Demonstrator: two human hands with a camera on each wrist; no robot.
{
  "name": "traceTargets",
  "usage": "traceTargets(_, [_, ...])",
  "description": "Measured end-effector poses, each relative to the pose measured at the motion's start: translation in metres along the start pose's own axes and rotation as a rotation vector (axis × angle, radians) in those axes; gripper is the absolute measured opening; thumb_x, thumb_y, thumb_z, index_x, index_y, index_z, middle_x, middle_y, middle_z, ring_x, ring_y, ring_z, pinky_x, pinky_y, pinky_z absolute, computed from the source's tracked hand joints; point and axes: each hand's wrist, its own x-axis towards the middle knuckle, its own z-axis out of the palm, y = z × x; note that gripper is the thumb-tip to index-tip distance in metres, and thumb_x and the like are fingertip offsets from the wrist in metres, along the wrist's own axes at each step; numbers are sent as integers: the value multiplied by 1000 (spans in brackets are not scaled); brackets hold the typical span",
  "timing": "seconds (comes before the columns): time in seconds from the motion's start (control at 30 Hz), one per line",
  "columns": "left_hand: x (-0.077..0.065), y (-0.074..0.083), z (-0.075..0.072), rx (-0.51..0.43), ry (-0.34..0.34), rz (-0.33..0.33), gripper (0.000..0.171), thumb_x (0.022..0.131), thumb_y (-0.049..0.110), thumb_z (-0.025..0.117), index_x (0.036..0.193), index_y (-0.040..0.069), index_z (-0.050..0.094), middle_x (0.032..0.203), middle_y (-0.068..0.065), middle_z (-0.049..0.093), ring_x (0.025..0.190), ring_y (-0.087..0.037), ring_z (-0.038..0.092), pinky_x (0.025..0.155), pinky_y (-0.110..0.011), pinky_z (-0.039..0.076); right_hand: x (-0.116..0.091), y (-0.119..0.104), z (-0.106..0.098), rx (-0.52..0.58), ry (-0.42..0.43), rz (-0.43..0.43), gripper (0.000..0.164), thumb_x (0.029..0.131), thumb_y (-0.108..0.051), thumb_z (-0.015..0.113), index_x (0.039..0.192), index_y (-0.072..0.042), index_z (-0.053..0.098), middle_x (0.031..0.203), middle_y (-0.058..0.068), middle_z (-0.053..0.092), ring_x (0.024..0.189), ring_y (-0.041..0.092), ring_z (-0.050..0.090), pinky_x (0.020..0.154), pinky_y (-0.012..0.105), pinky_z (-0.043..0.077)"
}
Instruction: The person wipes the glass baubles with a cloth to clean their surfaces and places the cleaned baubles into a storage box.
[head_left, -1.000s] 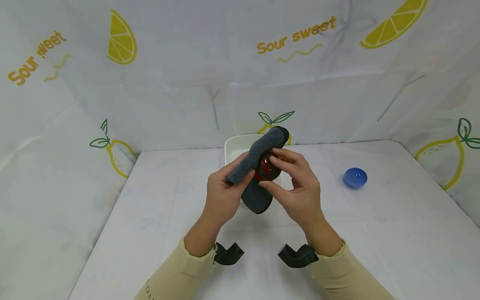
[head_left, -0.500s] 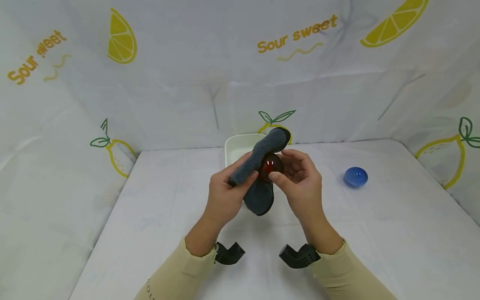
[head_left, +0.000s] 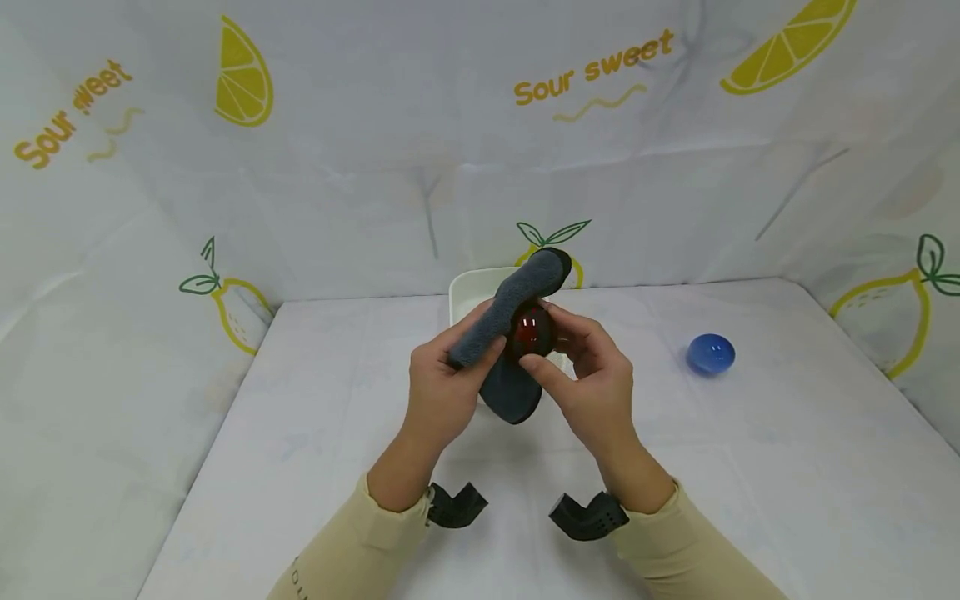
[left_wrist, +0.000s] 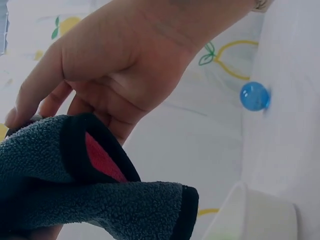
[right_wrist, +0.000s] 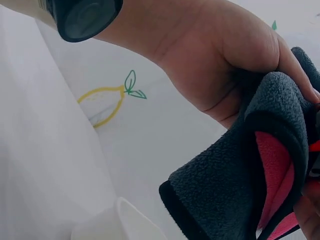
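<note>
In the head view my left hand (head_left: 444, 387) grips a folded dark grey towel cloth (head_left: 504, 310) with black edging. My right hand (head_left: 598, 379) pinches a shiny dark red ball (head_left: 531, 332), thumb at its lower side and fingers behind it. The ball sits against the cloth, between its upper fold and the flap hanging below. Both wrist views show the cloth's red lining, at the fold of the towel cloth (left_wrist: 100, 200) and inside the towel cloth (right_wrist: 215, 185). Most of the ball is hidden there.
A white plastic container (head_left: 467, 290) stands behind the hands, partly covered by them. To the right on the white tablecloth (head_left: 787, 483) lies a clear blue ball (head_left: 710, 355). A lemon-print sheet (head_left: 360, 167) hangs behind the table.
Both hands and the cloth have shifted slightly left and up over the last half second. My right thumb has moved from the ball's front to its lower side.
</note>
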Motion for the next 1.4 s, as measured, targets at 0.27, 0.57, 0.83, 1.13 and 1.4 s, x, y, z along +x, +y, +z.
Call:
traceTargets(0.27, [0,1,-2,-20,19,-29,37,91,1,67,128,-2,63,124,-17,67,113,-20,66,91,-37,56,3,3,-1,8,-79,-108,58,83,-11,80,129,13,54,132,13,60,118,22,60,91,26,53])
traceTargets(0.57, [0,1,-2,-9,-6,-32,35,92,3,67,127,0,64,123,-16,68,112,-21,67,91,-37,56,4,3,-1,-67,-55,-151,56,83,-21,80,124,11,59,123,18,62,113,21,60,92,24,52])
traceTargets(0.83, [0,0,0,-9,-39,-36,40,93,5,66,132,4,62,129,-12,65,119,-20,63,95,-36,54,3,4,-1,-178,-40,-191,50,80,-11,81,124,6,63,118,23,61,112,21,60,96,25,52])
traceTargets(1.13, [-1,-1,2,7,-72,-45,44,94,7,66,137,9,58,136,-7,61,124,-18,60,96,-35,53,3,5,-1,-334,-9,-221,49,83,-23,80,125,-2,66,118,20,61,106,24,61,92,20,50])
traceTargets(1.4, [-2,-2,4,36,-95,-66,47,94,10,67,139,9,56,140,-5,57,128,-18,56,97,-35,51,2,6,-2,-405,23,-137,62,70,1,86,127,-2,63,120,15,63,101,23,63,88,18,51])
